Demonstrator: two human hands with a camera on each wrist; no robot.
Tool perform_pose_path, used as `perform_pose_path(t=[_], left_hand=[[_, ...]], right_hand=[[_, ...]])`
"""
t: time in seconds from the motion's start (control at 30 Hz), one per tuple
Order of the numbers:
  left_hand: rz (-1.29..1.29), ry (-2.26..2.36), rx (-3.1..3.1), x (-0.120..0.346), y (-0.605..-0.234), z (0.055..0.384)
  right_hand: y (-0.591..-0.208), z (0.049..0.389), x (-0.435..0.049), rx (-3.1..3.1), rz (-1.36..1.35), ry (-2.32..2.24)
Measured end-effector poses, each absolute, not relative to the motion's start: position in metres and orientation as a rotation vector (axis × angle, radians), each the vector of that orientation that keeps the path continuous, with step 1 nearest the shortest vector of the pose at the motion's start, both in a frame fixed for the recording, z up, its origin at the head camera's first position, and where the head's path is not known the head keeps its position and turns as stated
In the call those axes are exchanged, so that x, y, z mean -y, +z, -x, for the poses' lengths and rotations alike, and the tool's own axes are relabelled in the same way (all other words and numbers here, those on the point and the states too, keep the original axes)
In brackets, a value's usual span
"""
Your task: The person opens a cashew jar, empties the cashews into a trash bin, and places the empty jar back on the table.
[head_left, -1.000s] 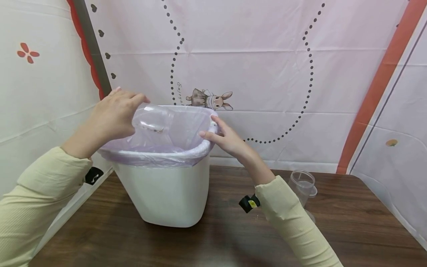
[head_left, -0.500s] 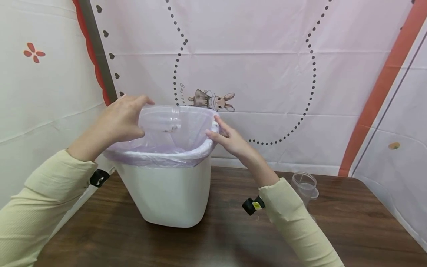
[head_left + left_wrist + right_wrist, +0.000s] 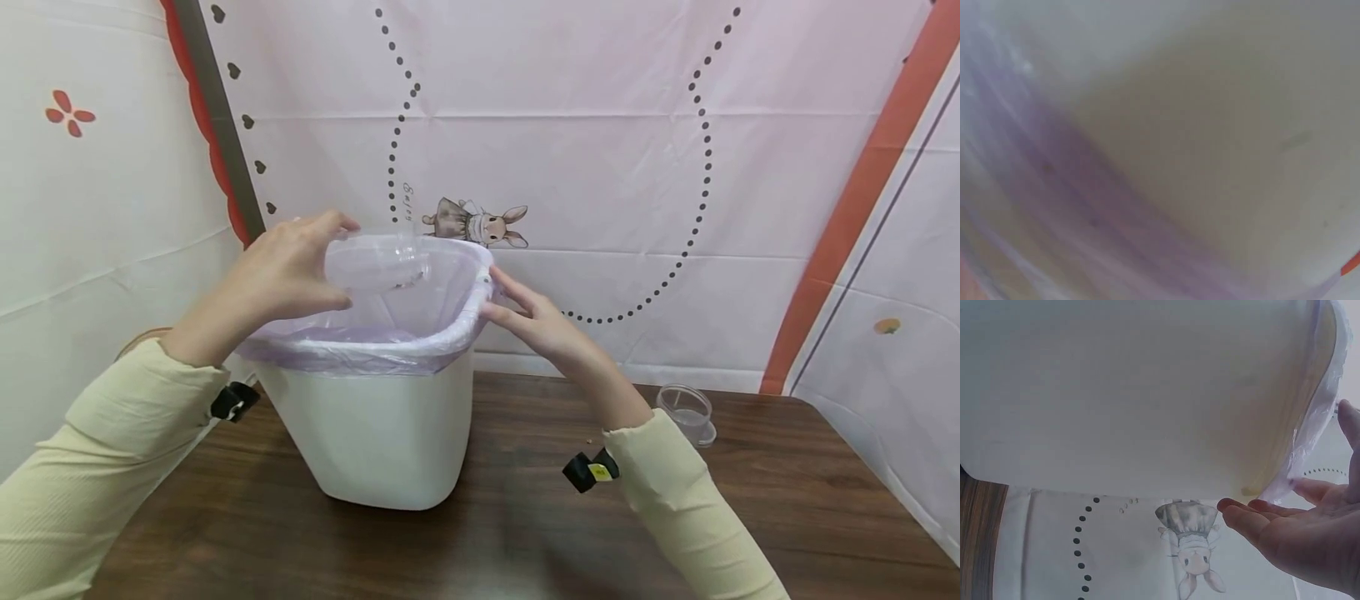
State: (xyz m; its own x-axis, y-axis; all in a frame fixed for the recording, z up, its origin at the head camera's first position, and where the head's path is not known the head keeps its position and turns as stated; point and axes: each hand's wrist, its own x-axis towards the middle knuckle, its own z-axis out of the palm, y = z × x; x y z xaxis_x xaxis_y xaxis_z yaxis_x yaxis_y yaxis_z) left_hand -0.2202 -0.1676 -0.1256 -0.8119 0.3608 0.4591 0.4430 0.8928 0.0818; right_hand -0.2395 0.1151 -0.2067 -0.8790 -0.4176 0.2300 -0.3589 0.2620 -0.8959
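My left hand (image 3: pixel 288 271) holds a clear plastic jar (image 3: pixel 371 262) on its side over the mouth of a white trash bin (image 3: pixel 375 433). The jar's mouth faces right, and small dark crumbs (image 3: pixel 408 282) show near it. A thin pale purple trash bag (image 3: pixel 352 360) lines the bin and folds over its rim. On the right side of the rim, my right hand (image 3: pixel 543 329) rests with fingers extended and fingertips at the bag's edge. The right wrist view shows those fingers (image 3: pixel 1244 515) beside the bin's upper edge. Only bin and bag fill the left wrist view.
Another clear plastic container (image 3: pixel 684 410) stands at the back right of the dark wooden table (image 3: pixel 525 500), partly behind the right sleeve, with a clear round piece next to it. A printed cloth (image 3: pixel 570 183) hangs behind the bin.
My left hand has moved right with the jar, whose mouth is nearer the bin's right side. My right hand has slid slightly outward along the rim, its thumb now at the outer edge.
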Motion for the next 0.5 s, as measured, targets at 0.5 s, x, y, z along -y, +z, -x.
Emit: perform_pose_path(t=[0.5], left_hand=[[0.548, -0.575, 2.651, 0.147, -0.128, 0.208]], right_hand=[[-0.207, 0.231, -0.141, -2.489, 0.762, -1.667]])
